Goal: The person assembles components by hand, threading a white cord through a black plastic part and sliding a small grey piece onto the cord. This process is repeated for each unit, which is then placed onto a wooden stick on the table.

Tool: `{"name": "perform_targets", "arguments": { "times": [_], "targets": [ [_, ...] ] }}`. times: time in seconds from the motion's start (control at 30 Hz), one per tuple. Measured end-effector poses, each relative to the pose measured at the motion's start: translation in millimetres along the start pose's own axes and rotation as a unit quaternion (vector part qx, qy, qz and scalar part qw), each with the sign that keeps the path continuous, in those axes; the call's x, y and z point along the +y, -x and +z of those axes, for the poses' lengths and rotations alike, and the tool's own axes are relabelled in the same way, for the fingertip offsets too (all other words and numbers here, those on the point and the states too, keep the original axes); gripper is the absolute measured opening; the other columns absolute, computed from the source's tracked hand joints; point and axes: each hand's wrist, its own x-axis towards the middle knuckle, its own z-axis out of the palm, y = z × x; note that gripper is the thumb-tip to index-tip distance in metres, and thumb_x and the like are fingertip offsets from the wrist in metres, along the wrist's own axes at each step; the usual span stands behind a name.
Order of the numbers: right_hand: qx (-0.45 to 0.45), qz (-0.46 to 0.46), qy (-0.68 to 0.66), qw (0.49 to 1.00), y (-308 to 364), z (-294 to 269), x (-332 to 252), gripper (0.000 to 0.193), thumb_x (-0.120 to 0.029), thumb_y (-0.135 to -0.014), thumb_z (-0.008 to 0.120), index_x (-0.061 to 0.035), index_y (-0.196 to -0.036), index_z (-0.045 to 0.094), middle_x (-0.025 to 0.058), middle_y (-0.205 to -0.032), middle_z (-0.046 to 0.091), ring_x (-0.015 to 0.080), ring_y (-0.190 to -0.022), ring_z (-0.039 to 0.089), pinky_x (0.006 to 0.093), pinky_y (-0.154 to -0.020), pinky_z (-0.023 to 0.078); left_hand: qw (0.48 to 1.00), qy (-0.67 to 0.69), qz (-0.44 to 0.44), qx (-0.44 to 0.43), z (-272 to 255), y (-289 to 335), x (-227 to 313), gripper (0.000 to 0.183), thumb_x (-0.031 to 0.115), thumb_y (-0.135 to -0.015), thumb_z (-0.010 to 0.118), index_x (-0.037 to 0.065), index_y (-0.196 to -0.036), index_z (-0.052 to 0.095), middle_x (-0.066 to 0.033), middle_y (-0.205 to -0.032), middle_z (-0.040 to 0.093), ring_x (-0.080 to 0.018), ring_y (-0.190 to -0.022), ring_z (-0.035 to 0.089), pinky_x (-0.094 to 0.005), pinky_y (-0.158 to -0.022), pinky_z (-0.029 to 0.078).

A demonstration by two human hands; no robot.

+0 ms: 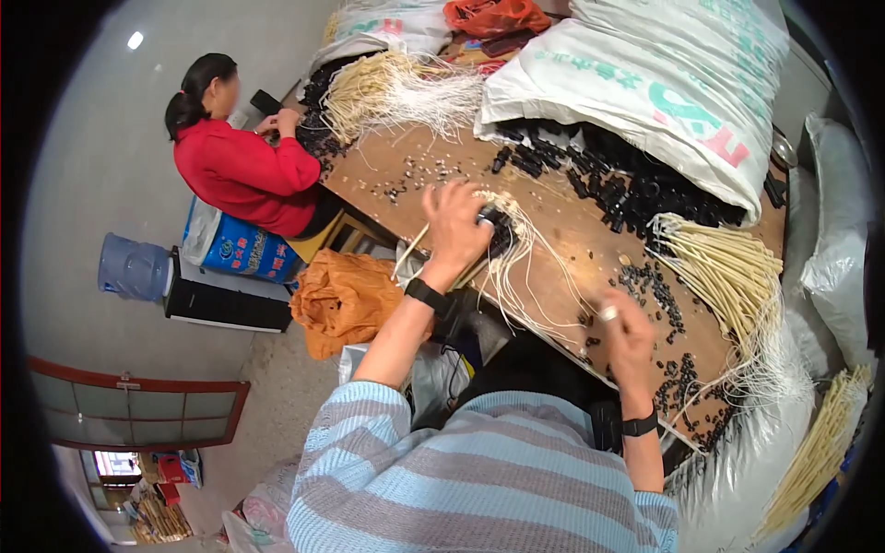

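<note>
On the wooden table (553, 230), my left hand (454, 226) is closed round a bundle of thin pale sticks (415, 244). Beside its fingers shows a dark piece, partly hidden. White cords (516, 276) fan out from the bundle over the near table edge. My right hand (629, 334) is apart from it to the right, fingers curled together and somewhat blurred. A cord seems to run toward these fingers, but what they hold cannot be made out. Small black beads (650, 286) lie scattered beside my right hand.
Black tubular pieces (618, 189) spill from a large white woven sack (645, 83). Corded stick bundles (724, 276) lie at the right and more sticks (359, 92) at the far left. A person in red (244, 166) works there. An orange bag (346, 300) stands below the table edge.
</note>
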Motion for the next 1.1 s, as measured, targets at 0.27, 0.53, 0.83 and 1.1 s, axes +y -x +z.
{"name": "perform_targets", "arguments": {
  "times": [0.27, 0.53, 0.83, 1.1],
  "targets": [
    [-0.094, -0.047, 0.214, 0.971, 10, 1, 15, 0.017, -0.010, -0.083, 0.064, -0.0023, -0.096, 0.068, 0.0129, -0.095, 0.068, 0.0280, -0.085, 0.066, 0.0339, -0.073, 0.051, 0.955, 0.157, -0.239, -0.080, 49, 14, -83, 0.047, 0.020, -0.079, 0.060, 0.005, -0.123, 0.054, -0.0192, -0.127, 0.054, -0.0363, -0.123, 0.045, -0.0476, -0.103, 0.033],
    [0.170, 0.054, 0.396, 0.901, -14, -114, 81, 0.021, -0.017, -0.083, 0.064, -0.0036, -0.100, 0.069, 0.0175, -0.089, 0.067, 0.0322, -0.077, 0.064, 0.0387, -0.069, 0.049, 0.915, 0.347, 0.039, -0.201, 50, -39, 99, 0.048, 0.003, -0.075, 0.056, 0.010, -0.122, 0.059, -0.0183, -0.124, 0.058, -0.0360, -0.117, 0.051, -0.0427, -0.100, 0.040],
    [0.118, 0.107, 0.575, 0.802, -7, -140, 87, 0.009, -0.012, -0.075, 0.069, -0.0109, -0.085, 0.070, 0.0095, -0.071, 0.063, 0.0269, -0.059, 0.059, 0.0387, -0.053, 0.046, 0.958, 0.217, 0.139, -0.126, 105, -39, 125, 0.016, 0.009, -0.069, 0.065, 0.010, -0.084, 0.071, -0.0127, -0.127, 0.056, -0.0329, -0.113, 0.050, -0.0439, -0.094, 0.042],
    [0.102, 0.036, 0.571, 0.814, -15, -131, 71, 0.006, -0.012, -0.074, 0.071, -0.0084, -0.078, 0.068, 0.0084, -0.075, 0.063, 0.0282, -0.066, 0.060, 0.0379, -0.060, 0.044, 0.959, 0.219, 0.120, -0.135, 90, -23, 106, 0.017, 0.007, -0.062, 0.070, 0.003, -0.066, 0.054, -0.0127, -0.085, 0.065, -0.0332, -0.083, 0.060, -0.0411, -0.069, 0.048]
  ]
}}
